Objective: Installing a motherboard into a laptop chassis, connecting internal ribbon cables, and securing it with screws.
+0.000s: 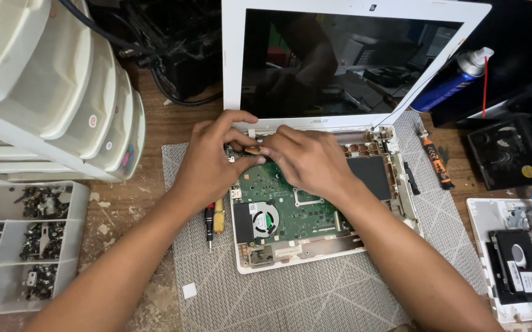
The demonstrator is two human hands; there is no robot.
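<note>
Pinching a small yellow-handled tool (255, 149) with both hands' fingers over the fragile green circuit board (284, 200); likely gripping best by the handle.

Head cam, steep down, close-up

white laptop (352, 12) with green circuit board (287, 206), grey woven mat (315, 289), blue spray can (447, 89), orange-and-black screwdriver (435, 163), brown wooden counter (173, 126).

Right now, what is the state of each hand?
Left hand: fingers bent, touching the open laptop near its hinge.
Right hand: closed on a small yellowish tool.
</note>
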